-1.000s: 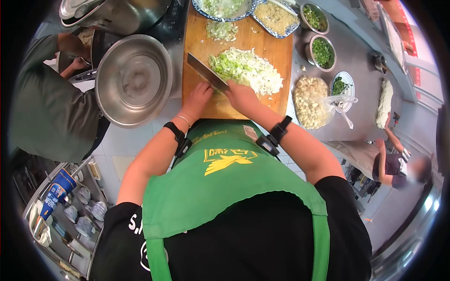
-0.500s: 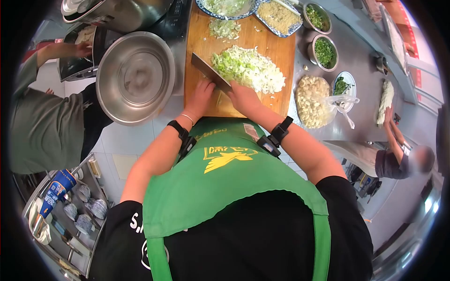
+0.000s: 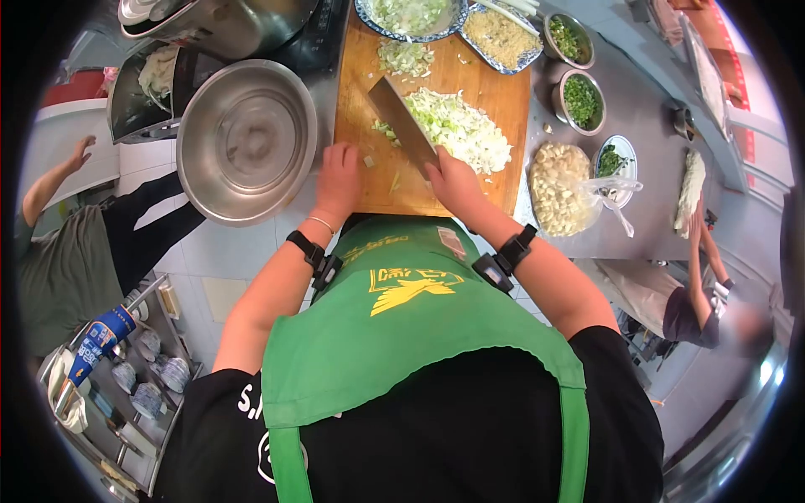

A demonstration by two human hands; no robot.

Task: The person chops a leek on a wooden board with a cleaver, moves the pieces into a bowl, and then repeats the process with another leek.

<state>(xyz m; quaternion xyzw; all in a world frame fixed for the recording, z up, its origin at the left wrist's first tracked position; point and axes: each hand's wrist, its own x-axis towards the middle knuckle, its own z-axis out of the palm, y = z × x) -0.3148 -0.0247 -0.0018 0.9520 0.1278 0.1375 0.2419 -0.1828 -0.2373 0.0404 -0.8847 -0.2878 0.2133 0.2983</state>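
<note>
In my right hand [image 3: 455, 180] is the handle end of a cleaver [image 3: 404, 124]; its wide blade slants up and left over the wooden cutting board [image 3: 394, 189]. A heap of chopped pale green and white vegetable [image 3: 465, 130] lies just right of the blade, with some bits by its edge. My left hand [image 3: 340, 180] rests at the board's left edge, apart from the cleaver. Its fingers are curled close together, and whatever is under them is hidden. A small pale scrap [image 3: 368, 161] lies beside those fingers. Farther up sits a smaller chopped pile [image 3: 406, 58].
A large metal basin [image 3: 189, 155] stands left of the board. Along the right are a bag of peeled garlic cloves [image 3: 558, 189], a plate of greens [image 3: 631, 152] and metal bowls of chopped greens [image 3: 580, 102]. One person [image 3: 71, 260] stands left; another [image 3: 696, 310] handles a pale roll [image 3: 690, 189].
My left hand has moved off the cleaver to the board's left edge. The cleaver has shifted right and turned steeper. The person at left has drawn a hand back from the dark container.
</note>
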